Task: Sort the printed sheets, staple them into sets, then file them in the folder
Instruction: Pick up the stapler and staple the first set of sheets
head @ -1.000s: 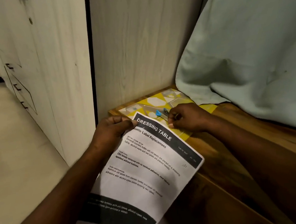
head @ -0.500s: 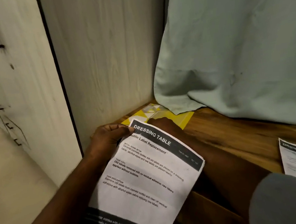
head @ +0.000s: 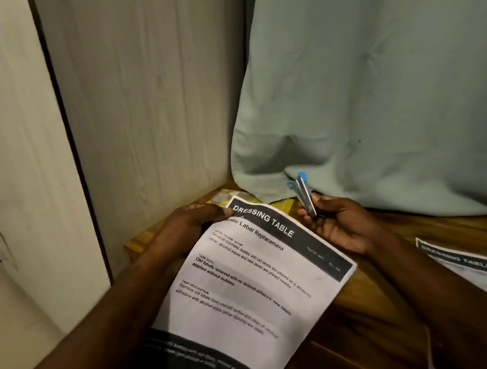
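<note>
White printed sheets (head: pixel 247 289) hang over the front-left edge of the worktop (head: pixel 450 222), pinched at their top-left corner by the left hand (head: pixel 187 229), its fingers curled under the paper. The right hand (head: pixel 339 225) grips a small blue-tipped stapler (head: pixel 305 196) upright, just beside the top edge and not yet on it. With that one pinch as the only support, the pages could fan or sag, and the staple might miss a sheet or land crooked. The yellow folder (head: pixel 283 205) lies at the back-left corner, and another sheet (head: pixel 486 279) lies near the right edge.
</note>
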